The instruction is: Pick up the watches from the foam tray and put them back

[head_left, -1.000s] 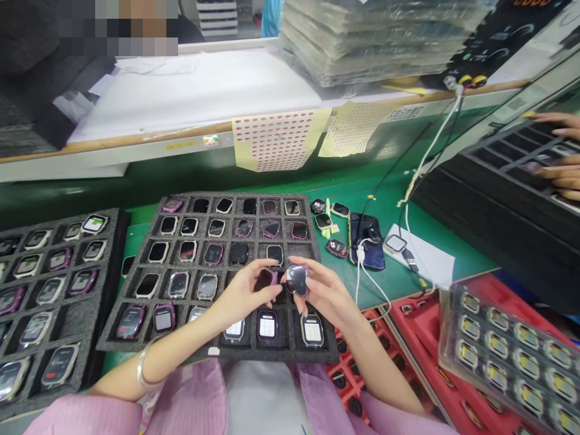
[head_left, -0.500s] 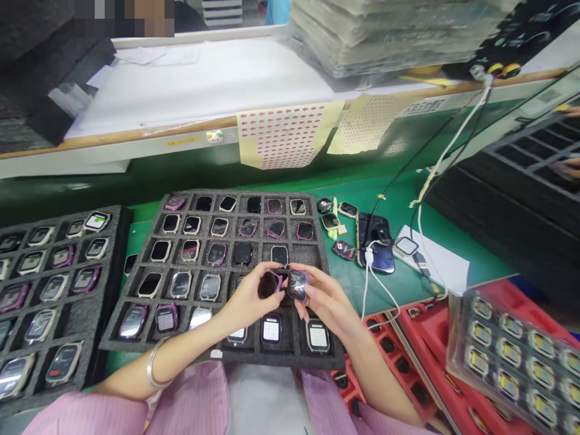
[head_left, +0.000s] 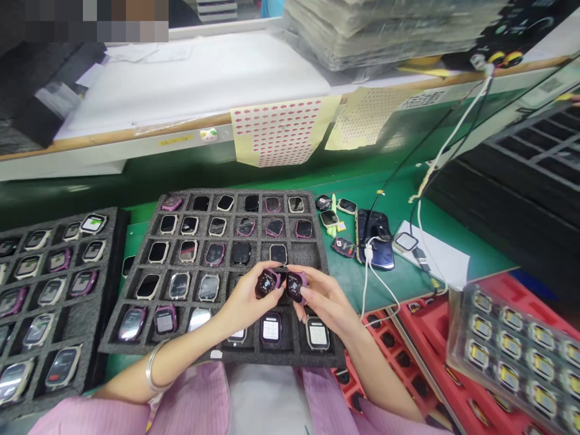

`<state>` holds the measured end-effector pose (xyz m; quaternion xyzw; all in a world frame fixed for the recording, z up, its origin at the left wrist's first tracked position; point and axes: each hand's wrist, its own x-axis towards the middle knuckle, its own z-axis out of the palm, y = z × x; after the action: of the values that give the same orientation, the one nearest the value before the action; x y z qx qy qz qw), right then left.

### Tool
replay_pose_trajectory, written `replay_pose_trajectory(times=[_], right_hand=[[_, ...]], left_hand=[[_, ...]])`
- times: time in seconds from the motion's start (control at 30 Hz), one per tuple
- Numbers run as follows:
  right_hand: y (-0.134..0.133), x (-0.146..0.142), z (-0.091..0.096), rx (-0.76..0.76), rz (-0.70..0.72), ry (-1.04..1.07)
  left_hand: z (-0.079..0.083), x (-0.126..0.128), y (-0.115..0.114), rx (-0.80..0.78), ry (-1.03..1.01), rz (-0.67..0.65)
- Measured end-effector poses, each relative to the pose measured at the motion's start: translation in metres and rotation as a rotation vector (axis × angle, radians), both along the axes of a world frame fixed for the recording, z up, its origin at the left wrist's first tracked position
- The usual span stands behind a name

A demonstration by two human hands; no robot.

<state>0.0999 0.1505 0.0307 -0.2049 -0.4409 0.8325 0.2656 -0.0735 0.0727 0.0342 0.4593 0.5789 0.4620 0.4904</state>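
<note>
My left hand (head_left: 247, 296) pinches a purple smartwatch body (head_left: 266, 282) with a lit dark screen. My right hand (head_left: 322, 297) grips a second purple smartwatch body (head_left: 295, 285) right beside it, the two almost touching. Both are held just above the lower right of a grey foam tray (head_left: 136, 329), whose cells hold several watch bodies. In the cells under my hands sit three watches with white lit screens, one being (head_left: 270, 329).
Another foam tray of watches (head_left: 27, 356) lies at the left. Loose watches, a phone (head_left: 375, 241) on a white cable and a white card (head_left: 441, 260) lie on the green mat. Red trays (head_left: 435, 362) and a clear blister tray (head_left: 516, 356) are at the right. Sticker sheets (head_left: 281, 130) hang from the shelf edge.
Both hands brought the two watches closer together and slightly lower. The left watch turned so its screen shows. The other person's hands at the far right edge are out of view now.
</note>
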Motion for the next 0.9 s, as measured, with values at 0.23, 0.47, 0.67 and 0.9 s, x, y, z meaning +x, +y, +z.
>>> replay_pose_trajectory(times=[0.23, 0.47, 0.67, 0.9], right_hand=[[-0.0017, 0.0005, 0.0016, -0.013, -0.02, -0.027], [-0.0009, 0.0007, 0.003, -0.001, -0.004, -0.037], [-0.0014, 0.0011, 0.0045, 0.004, 0.002, -0.06], [-0.0005, 0.0015, -0.0003, -0.008, 0.005, -0.055]], left_hand=[[0.0055, -0.0006, -0.0001, 0.024, 0.056, -0.031], [0.0075, -0.0017, 0.0005, 0.028, 0.086, -0.01], [0.0068, -0.0013, 0.0008, 0.02, 0.074, -0.007], [0.0078, -0.0015, -0.0001, 0.03, 0.089, -0.027]])
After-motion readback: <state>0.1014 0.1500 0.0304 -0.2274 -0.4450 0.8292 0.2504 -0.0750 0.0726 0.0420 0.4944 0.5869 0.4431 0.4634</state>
